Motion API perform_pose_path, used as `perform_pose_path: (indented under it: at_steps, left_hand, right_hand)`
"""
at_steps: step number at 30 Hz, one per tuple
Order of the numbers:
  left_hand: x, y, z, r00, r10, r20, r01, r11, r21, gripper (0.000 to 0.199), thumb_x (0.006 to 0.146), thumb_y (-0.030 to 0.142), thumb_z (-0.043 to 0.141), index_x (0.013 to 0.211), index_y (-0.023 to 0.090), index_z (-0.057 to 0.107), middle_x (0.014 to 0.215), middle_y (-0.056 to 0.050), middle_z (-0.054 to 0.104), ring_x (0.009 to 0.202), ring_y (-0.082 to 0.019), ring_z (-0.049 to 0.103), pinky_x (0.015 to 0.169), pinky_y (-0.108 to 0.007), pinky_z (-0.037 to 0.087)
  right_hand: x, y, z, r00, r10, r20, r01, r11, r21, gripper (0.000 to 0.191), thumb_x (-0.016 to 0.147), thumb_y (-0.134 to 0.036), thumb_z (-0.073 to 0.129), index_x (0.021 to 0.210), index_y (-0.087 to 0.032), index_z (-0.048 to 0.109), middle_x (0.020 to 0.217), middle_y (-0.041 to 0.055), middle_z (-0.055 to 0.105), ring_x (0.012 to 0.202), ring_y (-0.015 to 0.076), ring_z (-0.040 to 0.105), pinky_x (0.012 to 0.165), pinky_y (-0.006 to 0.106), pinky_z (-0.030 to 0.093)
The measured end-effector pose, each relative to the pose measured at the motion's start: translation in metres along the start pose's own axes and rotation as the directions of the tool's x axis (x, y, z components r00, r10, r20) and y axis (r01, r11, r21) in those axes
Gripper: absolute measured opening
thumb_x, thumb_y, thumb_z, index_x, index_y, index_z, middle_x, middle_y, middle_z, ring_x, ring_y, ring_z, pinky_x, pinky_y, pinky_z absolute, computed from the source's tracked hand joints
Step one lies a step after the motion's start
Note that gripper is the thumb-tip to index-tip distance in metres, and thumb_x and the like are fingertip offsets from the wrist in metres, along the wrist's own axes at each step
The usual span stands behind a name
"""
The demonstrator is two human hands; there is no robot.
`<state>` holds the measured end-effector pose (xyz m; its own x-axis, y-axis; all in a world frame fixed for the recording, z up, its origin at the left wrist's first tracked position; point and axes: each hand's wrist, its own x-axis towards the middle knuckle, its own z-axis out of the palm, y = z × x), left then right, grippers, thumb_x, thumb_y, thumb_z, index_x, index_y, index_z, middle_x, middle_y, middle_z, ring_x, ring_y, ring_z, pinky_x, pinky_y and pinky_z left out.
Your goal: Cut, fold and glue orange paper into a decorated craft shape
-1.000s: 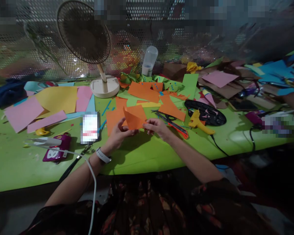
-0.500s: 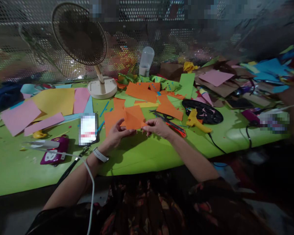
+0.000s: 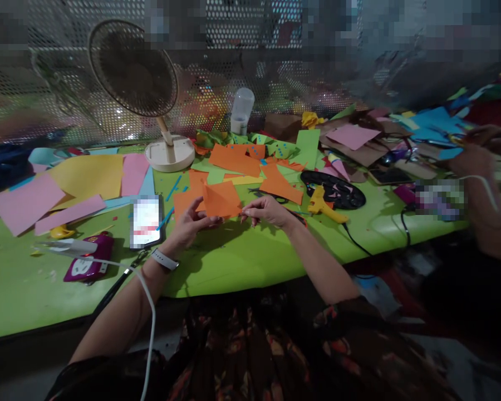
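My left hand [image 3: 194,223] holds a folded orange sheet [image 3: 223,199] by its lower left, fingers behind it and thumb along its near edge. At the sheet's right corner is my right hand [image 3: 265,213], thumb and fingertips pinched together; whether the corner sits between them is hard to tell. Flat orange sheets [image 3: 181,201] lie under and behind the held one. Scissors with dark blades [image 3: 267,195] rest just beyond my right hand, partly covered by another orange piece [image 3: 281,184].
A yellow glue gun [image 3: 328,206] leans by a black tray [image 3: 338,189] on the right. A fan [image 3: 170,153], a phone [image 3: 146,223] and a purple power strip [image 3: 89,259] with a white cable stand left. A co-worker's arm [image 3: 480,178] reaches in at far right.
The view has shifted a little, so the table's things sit slightly further left. The orange sheet stays in my left hand. A co-worker's hands show more at the right.
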<state>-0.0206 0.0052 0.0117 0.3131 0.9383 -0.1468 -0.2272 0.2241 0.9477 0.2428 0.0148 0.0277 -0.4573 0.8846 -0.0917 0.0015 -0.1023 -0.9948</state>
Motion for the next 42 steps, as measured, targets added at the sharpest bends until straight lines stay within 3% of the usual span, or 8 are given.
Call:
perform_pose_path:
  at_steps: [7,12,16,22,28,31,34,42]
  left_hand:
    - [0.003,0.007,-0.005,0.997,0.05,-0.057,-0.047,0.998,0.041,0.08,0.067,0.026,0.086,0.138,0.026,0.051,0.086,-0.001,0.074,0.086,-0.023,0.076,0.07,-0.027,0.059]
    - [0.006,0.003,-0.009,0.994,0.01,-0.107,-0.007,1.0,0.029,0.033,0.061,0.027,0.085,0.089,0.015,0.072,0.09,-0.008,0.076,0.089,-0.025,0.073,0.071,-0.032,0.061]
    - [0.009,0.001,-0.013,0.985,0.005,-0.172,-0.02,0.996,-0.087,0.029,0.069,0.043,0.076,0.074,0.015,0.074,0.089,-0.012,0.077,0.092,-0.03,0.072,0.071,-0.039,0.061]
    - [0.005,0.002,-0.012,0.992,0.042,-0.119,-0.033,0.997,0.074,0.037,0.06,0.026,0.09,0.094,0.018,0.079,0.109,-0.01,0.077,0.095,-0.021,0.072,0.084,-0.03,0.059]
    - [0.004,0.004,-0.012,0.998,0.014,-0.057,-0.009,0.995,0.096,0.044,0.065,0.022,0.086,0.108,0.02,0.078,0.104,-0.008,0.077,0.078,-0.014,0.071,0.073,-0.024,0.059]
    - [0.007,0.003,-0.015,0.996,-0.006,-0.084,0.015,0.993,0.113,0.041,0.068,0.02,0.083,0.109,0.02,0.078,0.1,-0.008,0.077,0.073,-0.013,0.069,0.065,-0.022,0.058]
    - [0.01,0.001,-0.018,0.997,-0.018,-0.081,0.032,0.985,0.169,0.033,0.071,0.021,0.078,0.104,0.02,0.079,0.11,-0.009,0.076,0.071,-0.013,0.067,0.059,-0.021,0.055]
    - [0.008,0.0,-0.018,0.996,-0.078,-0.031,0.083,0.962,0.258,0.031,0.072,0.027,0.077,0.103,0.022,0.08,0.103,-0.008,0.077,0.076,-0.018,0.07,0.061,-0.023,0.057]
  right_hand:
    - [0.001,-0.003,0.002,0.995,-0.01,-0.102,0.005,0.999,-0.054,0.016,0.072,-0.029,0.075,0.078,-0.014,0.075,0.075,0.0045,0.077,0.048,0.0067,0.06,0.046,0.018,0.045]
    - [0.002,0.005,0.001,0.997,-0.028,-0.079,0.019,0.994,-0.108,0.019,0.075,-0.032,0.074,0.082,-0.015,0.076,0.082,0.0054,0.078,0.052,0.0075,0.062,0.052,0.021,0.052]
    - [0.004,0.013,0.001,0.993,-0.09,-0.079,0.07,0.972,-0.226,0.024,0.077,-0.037,0.072,0.088,-0.016,0.078,0.078,0.003,0.076,0.058,0.0093,0.064,0.058,0.024,0.054]
    - [0.002,0.014,0.004,0.986,-0.135,-0.096,0.092,0.926,-0.365,0.03,0.075,-0.036,0.069,0.096,-0.015,0.078,0.075,0.0041,0.075,0.064,0.0141,0.067,0.061,0.026,0.052]
    - [-0.007,0.002,-0.017,0.937,-0.242,-0.253,0.1,0.877,-0.47,0.029,0.082,-0.037,0.062,0.095,-0.017,0.077,0.091,0.0089,0.077,0.069,0.0169,0.069,0.068,0.032,0.055]
    - [-0.023,-0.013,-0.036,0.896,-0.271,-0.352,-0.015,0.774,-0.633,0.027,0.086,-0.035,0.06,0.095,-0.018,0.078,0.085,0.0079,0.077,0.07,0.019,0.068,0.068,0.032,0.053]
    - [-0.038,-0.029,-0.051,0.902,-0.222,-0.369,-0.159,0.624,-0.765,0.022,0.086,-0.029,0.06,0.093,-0.018,0.078,0.085,0.0067,0.077,0.075,0.0201,0.068,0.071,0.031,0.05]
    - [-0.013,-0.027,-0.064,0.919,-0.062,-0.391,-0.388,0.055,-0.92,0.026,0.086,-0.014,0.057,0.105,-0.018,0.073,0.11,0.0139,0.074,0.1,0.0278,0.069,0.076,0.031,0.05]
